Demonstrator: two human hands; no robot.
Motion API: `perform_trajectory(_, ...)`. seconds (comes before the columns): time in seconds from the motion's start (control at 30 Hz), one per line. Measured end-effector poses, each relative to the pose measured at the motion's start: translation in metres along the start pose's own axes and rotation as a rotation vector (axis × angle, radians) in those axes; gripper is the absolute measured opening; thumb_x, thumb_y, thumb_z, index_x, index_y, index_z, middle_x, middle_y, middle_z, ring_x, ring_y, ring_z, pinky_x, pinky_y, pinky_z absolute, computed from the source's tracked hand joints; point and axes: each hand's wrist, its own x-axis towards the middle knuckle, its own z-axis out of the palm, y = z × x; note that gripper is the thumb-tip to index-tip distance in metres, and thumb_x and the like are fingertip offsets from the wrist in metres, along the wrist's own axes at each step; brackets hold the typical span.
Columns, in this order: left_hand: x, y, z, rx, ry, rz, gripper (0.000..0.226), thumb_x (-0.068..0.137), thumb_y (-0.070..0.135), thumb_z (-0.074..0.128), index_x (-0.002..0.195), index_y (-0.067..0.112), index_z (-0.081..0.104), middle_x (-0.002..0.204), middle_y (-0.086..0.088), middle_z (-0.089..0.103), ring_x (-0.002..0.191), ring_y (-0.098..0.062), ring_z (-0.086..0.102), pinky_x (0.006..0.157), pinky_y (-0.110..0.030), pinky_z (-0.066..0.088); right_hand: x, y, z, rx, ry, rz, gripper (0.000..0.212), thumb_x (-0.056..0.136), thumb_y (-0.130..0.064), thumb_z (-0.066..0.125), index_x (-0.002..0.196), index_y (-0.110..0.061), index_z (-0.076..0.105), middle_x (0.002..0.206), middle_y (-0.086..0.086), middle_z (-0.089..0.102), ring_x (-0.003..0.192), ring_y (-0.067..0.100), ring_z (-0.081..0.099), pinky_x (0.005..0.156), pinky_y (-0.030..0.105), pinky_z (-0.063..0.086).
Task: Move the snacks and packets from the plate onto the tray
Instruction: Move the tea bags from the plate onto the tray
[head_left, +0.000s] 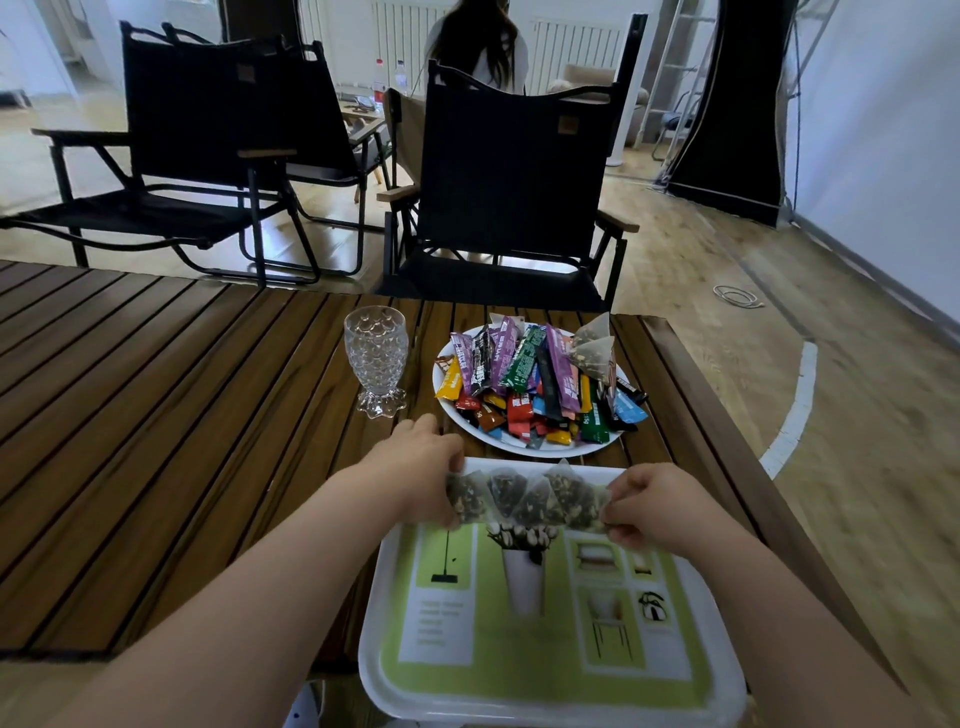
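A: Hands?
B: Left hand (415, 467) and right hand (649, 506) both closed, each pinching 1 end of a strip of tea bags (524, 496). Strip is see-through, pyramid bags in a row, about 4 or 5, count not certain. Stretched level between the hands, over the far edge of the tray (550, 691).

A: Touching the tray?
B: Can't tell. It's over the far rim, contact not clear.

A: Tray?
B: White rim, green printed face, on the table (156, 415) nearest the camera. Nothing lying on the printed face that I can see.

A: Plate?
B: Plate (519, 448) just beyond the tray, white, piled with packets (524, 371): stick sachets in purple, green, orange, blue, black, plus small red and orange ones at the front. 2 more pyramid tea bags (592, 343) on the right far side of the pile.

A: Anything else?
B: Glass (376, 358) upright, left of the plate, apart from it. Chair (509, 192) behind the table, 2 more chairs (208, 156) to the left. A person (478, 47) stands further back, facing away.
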Motion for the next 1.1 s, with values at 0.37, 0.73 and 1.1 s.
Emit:
perform_trajectory(0.37,0.003,0.001,-0.001,-0.067,0.023,-0.037,0.043,0.085,0.030,0.078,0.123,0.025,0.060,0.109,0.002,0.048,0.098,-0.019,0.052,0.076,-0.028,0.046,0.003,0.003,0.000,-0.006,-0.005,-0.031,0.013,0.085,0.004,0.075,0.086,-0.005,0.066,0.089,0.021,0.072,0.071,0.028,0.071,0.077,0.042,0.063)
perform_trajectory(0.73,-0.005,-0.027,-0.031,-0.663,0.379,-0.176,0.006,0.098,0.021,0.063,0.100,0.025,0.066,0.097,0.001,0.065,0.081,-0.012,0.061,0.061,-0.022,0.044,-0.002,-0.009,-0.018,0.155,0.316,-0.247,0.012,0.095,-0.013,0.064,0.102,-0.020,0.071,0.087,0.000,0.072,0.081,0.017,0.070,0.071,0.035,0.055)
perform_trajectory(1.1,0.002,-0.030,-0.034,-0.883,0.443,-0.202,0.011,0.099,0.020,0.059,0.096,0.024,0.069,0.095,-0.008,0.070,0.077,-0.022,0.063,0.062,-0.028,0.049,0.056,-0.081,-0.012,-0.048,0.546,-0.270,0.041,0.097,-0.037,0.064,0.133,-0.019,0.061,0.118,-0.001,0.065,0.113,0.024,0.061,0.101,0.047,0.047)
